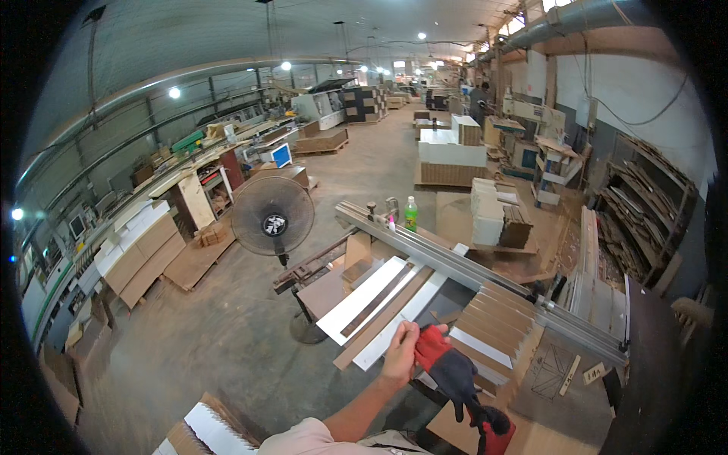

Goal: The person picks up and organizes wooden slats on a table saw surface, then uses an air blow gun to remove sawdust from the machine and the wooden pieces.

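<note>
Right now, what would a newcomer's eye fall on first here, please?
Probably the red-and-black glove at the bare left hand, just right of lower centre. Next, perhaps, the pedestal fan, left of the white strips, and the green bottle standing upright by the long metal rail.

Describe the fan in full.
The fan is a standing one, with a round, grey-brown cage, seemingly of metal wire, around a dark hub with a pale, shiny middle. It appears to face the camera. The blades cannot be made out, so whether it spins is unclear. A dark pole leads down, partly hidden, apparently to a round base on the floor.
</note>
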A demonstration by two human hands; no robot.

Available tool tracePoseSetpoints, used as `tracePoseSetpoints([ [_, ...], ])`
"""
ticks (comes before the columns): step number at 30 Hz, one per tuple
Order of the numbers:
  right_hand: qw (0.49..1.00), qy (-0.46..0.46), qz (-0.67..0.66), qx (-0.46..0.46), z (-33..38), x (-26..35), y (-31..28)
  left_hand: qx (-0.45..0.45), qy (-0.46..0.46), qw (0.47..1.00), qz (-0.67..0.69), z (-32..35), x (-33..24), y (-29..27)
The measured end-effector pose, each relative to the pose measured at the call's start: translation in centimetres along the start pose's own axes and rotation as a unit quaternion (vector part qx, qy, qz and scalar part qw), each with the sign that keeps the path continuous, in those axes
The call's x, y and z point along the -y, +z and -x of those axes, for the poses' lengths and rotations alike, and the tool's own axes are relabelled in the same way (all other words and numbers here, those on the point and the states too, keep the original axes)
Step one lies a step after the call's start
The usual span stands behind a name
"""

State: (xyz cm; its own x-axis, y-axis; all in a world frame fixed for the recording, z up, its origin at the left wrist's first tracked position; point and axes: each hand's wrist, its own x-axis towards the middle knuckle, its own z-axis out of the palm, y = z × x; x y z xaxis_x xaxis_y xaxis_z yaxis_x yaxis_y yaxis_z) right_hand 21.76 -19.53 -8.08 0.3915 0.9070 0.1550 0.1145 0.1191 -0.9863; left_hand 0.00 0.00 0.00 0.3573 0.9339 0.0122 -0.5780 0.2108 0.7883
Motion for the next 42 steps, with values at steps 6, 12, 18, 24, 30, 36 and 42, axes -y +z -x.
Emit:
tracePoseSetpoints([
  [6, 0.981, 0.007, -0.191, -0.041, 0.3, 5.6, 3.1, 0.138, -0.097, 0.93, 0.326, 2.3, -1.8, 1.3],
  [12, 0.984, 0.048, -0.164, -0.039, -0.4, 6.5, 3.0, 0.141, -0.023, 0.924, 0.355, 1.4, -1.5, 2.4],
  [18, 0.984, 0.038, -0.167, -0.04, 1.5, 6.4, 3.9, 0.121, -0.05, 0.913, 0.386, 3.2, -2.6, -0.1],
  [24, 0.985, 0.107, -0.095, 0.094, 1.4, 4.6, 6.0, 0.2, -0.171, 0.883, 0.388, 5.6, -1.9, 2.6],
  [30, 0.986, 0.1, -0.135, 0.02, 1.5, 0.0, 9.5, 0.155, -0.088, 0.94, 0.291, 6.8, -5.8, -3.6],
  [36, 0.979, 0.109, -0.115, 0.127, 0.4, 2.6, 10.8, 0.013, 0.065, 0.963, 0.262, 8.4, -9.2, -9.4],
  [42, 0.966, -0.019, -0.065, 0.25, -0.3, 4.5, 13.1, 0.052, -0.023, 0.932, 0.357, 10.0, -8.5, -6.8],
])
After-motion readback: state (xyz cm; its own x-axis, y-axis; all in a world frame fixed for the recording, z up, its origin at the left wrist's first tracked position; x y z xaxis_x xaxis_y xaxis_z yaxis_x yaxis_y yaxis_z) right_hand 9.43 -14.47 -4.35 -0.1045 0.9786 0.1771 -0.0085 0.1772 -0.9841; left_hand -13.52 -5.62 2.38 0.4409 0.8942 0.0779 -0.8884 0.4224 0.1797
